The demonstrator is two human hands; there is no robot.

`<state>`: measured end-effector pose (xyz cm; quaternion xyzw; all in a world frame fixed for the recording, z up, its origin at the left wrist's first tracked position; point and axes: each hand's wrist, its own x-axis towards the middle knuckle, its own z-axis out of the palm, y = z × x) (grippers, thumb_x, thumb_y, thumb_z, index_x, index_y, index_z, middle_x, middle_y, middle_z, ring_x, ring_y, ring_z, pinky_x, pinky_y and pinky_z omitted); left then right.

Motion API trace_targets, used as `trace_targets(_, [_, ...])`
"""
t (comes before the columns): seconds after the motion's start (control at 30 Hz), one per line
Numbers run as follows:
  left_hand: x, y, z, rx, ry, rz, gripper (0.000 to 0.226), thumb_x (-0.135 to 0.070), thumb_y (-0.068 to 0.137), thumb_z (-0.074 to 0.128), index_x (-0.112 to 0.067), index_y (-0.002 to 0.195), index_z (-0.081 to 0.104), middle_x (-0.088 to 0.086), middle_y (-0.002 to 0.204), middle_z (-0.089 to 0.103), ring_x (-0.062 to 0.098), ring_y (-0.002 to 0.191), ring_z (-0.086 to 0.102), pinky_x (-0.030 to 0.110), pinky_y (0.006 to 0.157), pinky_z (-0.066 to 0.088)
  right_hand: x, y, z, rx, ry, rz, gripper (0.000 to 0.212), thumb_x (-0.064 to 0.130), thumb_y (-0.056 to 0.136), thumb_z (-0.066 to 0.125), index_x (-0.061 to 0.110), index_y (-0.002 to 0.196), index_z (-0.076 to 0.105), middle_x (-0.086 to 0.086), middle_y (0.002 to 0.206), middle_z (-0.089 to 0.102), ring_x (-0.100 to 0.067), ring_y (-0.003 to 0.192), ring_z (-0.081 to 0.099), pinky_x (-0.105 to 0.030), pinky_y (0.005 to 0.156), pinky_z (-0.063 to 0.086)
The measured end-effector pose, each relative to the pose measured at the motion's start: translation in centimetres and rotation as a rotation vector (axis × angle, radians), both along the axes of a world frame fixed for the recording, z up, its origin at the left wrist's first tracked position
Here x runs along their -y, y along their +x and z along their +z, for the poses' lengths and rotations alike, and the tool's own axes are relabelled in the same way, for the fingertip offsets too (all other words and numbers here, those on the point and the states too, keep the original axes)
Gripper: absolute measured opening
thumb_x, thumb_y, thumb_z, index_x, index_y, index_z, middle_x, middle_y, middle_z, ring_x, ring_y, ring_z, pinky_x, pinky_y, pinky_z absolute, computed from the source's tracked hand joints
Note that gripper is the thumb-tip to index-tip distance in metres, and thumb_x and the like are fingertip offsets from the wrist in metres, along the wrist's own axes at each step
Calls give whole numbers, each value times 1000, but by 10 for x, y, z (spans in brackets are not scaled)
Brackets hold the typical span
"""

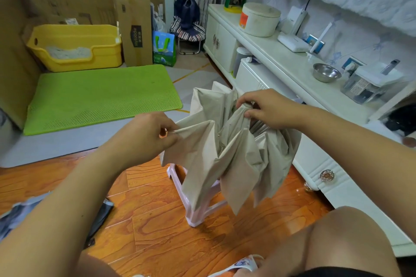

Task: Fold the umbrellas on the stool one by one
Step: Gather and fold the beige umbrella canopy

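Far left: flattened cardboard boxes propped upright, a yellow plastic tray in front of them, and a green mesh mat laid flat on the floor.

Left of centre: left hand, fingers pressed together and pinching the tip of one canopy panel, drawn out sideways to a taut point.

Centre: beige umbrella, held in the air above a pink plastic stool and hiding the stool's seat. Canopy collapsed but not rolled; fabric matte, creased, gathered into long triangular pleats with sharp fold lines. Loose panels hanging downward in pointed flaps in front of the stool legs; further pleats fanned upward behind the hands. Shaft and handle not visible.

Right of centre: right hand, fingers curled and gripping a bunched clump of the canopy at its upper middle.

Right: white cabinet counter carrying a round cream lidded container, a white router and a steel bowl.

Bottom: orange wood-grain floor under the stool; bare knee at lower right.
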<state>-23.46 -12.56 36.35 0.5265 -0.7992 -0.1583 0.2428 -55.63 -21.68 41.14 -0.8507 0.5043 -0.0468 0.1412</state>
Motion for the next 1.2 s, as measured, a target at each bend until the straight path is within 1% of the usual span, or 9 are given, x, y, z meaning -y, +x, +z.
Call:
trace_targets(0.07, [-2, 1, 0, 47, -79, -23, 25, -36, 91, 61, -22, 98, 80, -6, 93, 59, 15, 80, 53, 30, 72, 38, -2, 4, 1, -4, -4, 28, 24, 20, 95, 69, 32, 116, 68, 8, 90, 65, 6, 75, 57, -17, 72, 39])
trace_targets(0.2, [-4, -3, 4, 153, -263, -85, 4, -12, 84, 77, -14, 87, 78, 1, 91, 50, 23, 80, 47, 30, 71, 34, -6, 12, 1, -19, -21, 85, 24, 18, 95, 69, 27, 118, 68, 24, 90, 57, 18, 78, 51, -10, 71, 35])
trace_targets(0.37, [-1, -20, 6, 153, -398, -143, 28, -33, 97, 51, -14, 92, 71, 7, 86, 48, 29, 73, 47, 38, 60, 40, -7, 17, 0, -42, -25, 83, 23, 22, 96, 68, 29, 118, 67, 21, 83, 56, 10, 73, 52, -21, 70, 36])
trace_targets(0.5, [4, -19, 3, 161, -332, -206, 34, -38, 100, 43, -16, 95, 68, 4, 81, 55, 31, 72, 54, 38, 58, 44, -9, 17, 2, -41, -20, 67, 23, 20, 96, 67, 28, 118, 67, 18, 78, 55, 7, 69, 53, -25, 71, 37])
trace_targets(0.7, [-2, -9, 10, 130, -230, -164, 6, -19, 88, 77, -23, 92, 76, -4, 92, 65, 17, 84, 59, 26, 69, 38, -6, 11, 3, -41, -26, 70, 25, 17, 96, 67, 24, 121, 68, 25, 86, 53, 22, 77, 49, -9, 69, 32])
trace_targets(0.83, [1, -6, 6, 179, -179, -75, 4, -20, 92, 70, -20, 89, 67, -2, 86, 66, 25, 81, 60, 33, 62, 32, -6, 14, 4, -51, -27, 83, 26, 18, 96, 68, 25, 121, 68, 18, 93, 57, 14, 77, 51, -21, 74, 36])
trace_targets(0.97, [1, -6, 9, 142, -199, -45, 5, -20, 92, 68, -20, 91, 64, -3, 76, 69, 28, 72, 62, 40, 60, 48, -7, 17, 4, -53, -21, 74, 26, 19, 97, 66, 25, 122, 67, 24, 87, 53, 13, 76, 51, -22, 75, 39])
trace_targets(1.13, [-1, -5, 9, 192, -253, 68, 7, -18, 92, 64, -25, 91, 64, -2, 74, 66, 31, 70, 58, 36, 53, 45, -8, 15, 4, -45, -36, 61, 25, 18, 97, 67, 21, 122, 67, 21, 81, 53, 12, 73, 49, -11, 70, 36])
trace_targets(1.2, [1, -5, 9, 204, -259, 88, 8, -17, 91, 66, -25, 89, 65, 0, 72, 65, 32, 68, 58, 38, 53, 47, -8, 15, 4, -45, -35, 69, 25, 17, 96, 67, 21, 121, 68, 14, 88, 60, 8, 76, 52, -20, 75, 43])
